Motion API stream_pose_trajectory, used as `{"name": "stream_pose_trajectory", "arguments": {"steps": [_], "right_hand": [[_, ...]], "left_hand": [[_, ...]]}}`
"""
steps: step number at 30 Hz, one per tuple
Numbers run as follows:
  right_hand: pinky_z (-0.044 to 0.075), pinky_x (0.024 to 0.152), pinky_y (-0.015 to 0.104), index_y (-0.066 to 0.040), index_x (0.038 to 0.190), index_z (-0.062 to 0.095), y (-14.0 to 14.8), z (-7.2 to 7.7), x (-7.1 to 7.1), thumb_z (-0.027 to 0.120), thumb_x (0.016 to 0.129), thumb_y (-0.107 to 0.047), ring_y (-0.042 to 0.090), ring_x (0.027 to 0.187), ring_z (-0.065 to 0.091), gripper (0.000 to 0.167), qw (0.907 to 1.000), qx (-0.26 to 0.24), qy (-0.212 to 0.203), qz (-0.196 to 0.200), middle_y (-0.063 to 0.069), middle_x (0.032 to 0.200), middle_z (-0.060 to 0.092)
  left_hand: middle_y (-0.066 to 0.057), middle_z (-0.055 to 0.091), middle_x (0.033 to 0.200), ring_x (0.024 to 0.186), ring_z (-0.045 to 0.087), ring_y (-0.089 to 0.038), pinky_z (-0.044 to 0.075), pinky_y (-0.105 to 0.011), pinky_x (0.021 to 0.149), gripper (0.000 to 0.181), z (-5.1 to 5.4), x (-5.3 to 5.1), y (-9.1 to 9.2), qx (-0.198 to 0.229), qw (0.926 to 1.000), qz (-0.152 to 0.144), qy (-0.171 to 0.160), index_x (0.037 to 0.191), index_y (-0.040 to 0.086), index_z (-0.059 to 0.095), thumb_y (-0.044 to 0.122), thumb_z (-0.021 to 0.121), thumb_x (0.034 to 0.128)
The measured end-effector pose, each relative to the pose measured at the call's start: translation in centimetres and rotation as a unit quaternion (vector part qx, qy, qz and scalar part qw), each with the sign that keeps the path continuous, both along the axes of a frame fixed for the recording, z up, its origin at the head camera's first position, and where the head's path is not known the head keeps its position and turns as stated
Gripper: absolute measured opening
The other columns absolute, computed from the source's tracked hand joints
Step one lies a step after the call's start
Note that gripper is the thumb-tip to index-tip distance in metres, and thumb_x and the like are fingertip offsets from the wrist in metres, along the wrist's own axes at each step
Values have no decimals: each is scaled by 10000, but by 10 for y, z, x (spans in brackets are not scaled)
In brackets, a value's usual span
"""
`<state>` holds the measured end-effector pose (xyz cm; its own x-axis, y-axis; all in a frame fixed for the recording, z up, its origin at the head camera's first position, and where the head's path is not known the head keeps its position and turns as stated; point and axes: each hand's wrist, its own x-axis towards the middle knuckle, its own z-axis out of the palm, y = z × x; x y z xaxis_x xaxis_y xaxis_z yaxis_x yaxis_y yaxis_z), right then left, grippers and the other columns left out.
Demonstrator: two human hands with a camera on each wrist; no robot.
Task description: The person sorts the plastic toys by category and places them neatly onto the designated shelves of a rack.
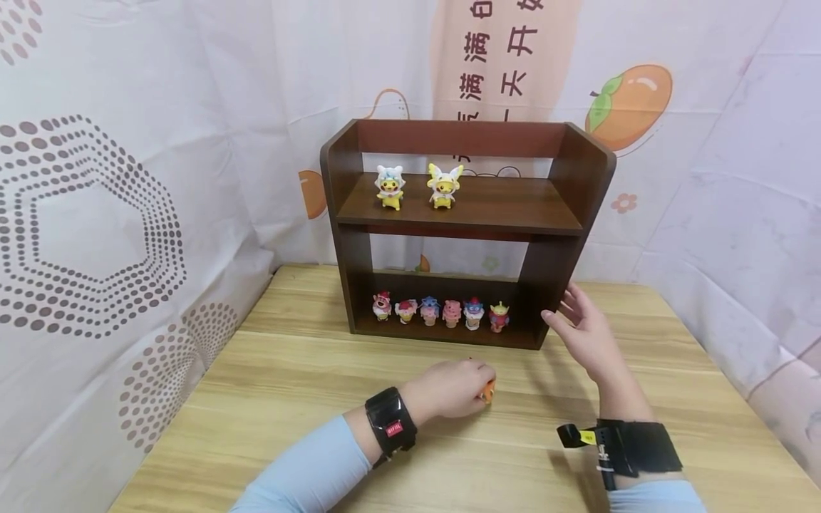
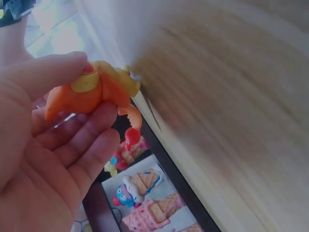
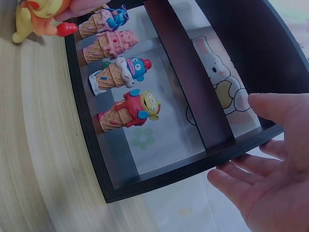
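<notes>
My left hand [image 1: 452,388] pinches a small orange and yellow figurine [image 2: 89,94] with a red-tipped tail between thumb and fingers. In the head view the hand hides most of that figurine, low over the table in front of the shelf. At the right end of the dark brown wooden shelf [image 1: 458,226] is my right hand [image 1: 586,335]. In the right wrist view its fingers [image 3: 241,169] lie along the outer side panel, with the thumb extended at the front edge. Two yellow figurines in costumes [image 1: 389,189] stand on the upper board.
Several ice-cream-cone figurines [image 1: 451,313] stand in a row on the lower board. The shelf rests on a light wood table [image 1: 288,399], close to a patterned cloth [image 1: 256,92] hung behind and at the sides. Each wrist wears a black strap [image 1: 390,424].
</notes>
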<state>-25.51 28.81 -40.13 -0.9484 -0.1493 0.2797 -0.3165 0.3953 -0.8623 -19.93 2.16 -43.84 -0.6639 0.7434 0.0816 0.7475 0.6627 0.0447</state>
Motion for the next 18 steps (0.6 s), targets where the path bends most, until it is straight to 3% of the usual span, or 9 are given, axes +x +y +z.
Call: {"name": "stream_pose_trajectory", "arguments": {"steps": [9, 18], "right_hand": [[432, 908, 119, -85, 1628, 194, -2, 1, 1, 677, 998, -229, 480, 1403, 379, 807, 10000, -59, 4, -36, 276, 1571, 339], [448, 941, 166, -78, 1624, 207, -2, 1, 2, 687, 992, -237, 472, 1402, 387, 809, 10000, -43, -16, -70, 280, 1566, 347]], "left_hand": [[103, 527, 909, 750, 504, 5, 433, -123, 652, 242, 2, -4, -6, 373, 9988, -25, -331, 1091, 159, 636, 279, 762, 922], [95, 519, 914, 753, 491, 5, 417, -118, 648, 238, 0, -6, -10, 630, 9974, -140, -330, 1091, 144, 649, 256, 764, 915]]}}
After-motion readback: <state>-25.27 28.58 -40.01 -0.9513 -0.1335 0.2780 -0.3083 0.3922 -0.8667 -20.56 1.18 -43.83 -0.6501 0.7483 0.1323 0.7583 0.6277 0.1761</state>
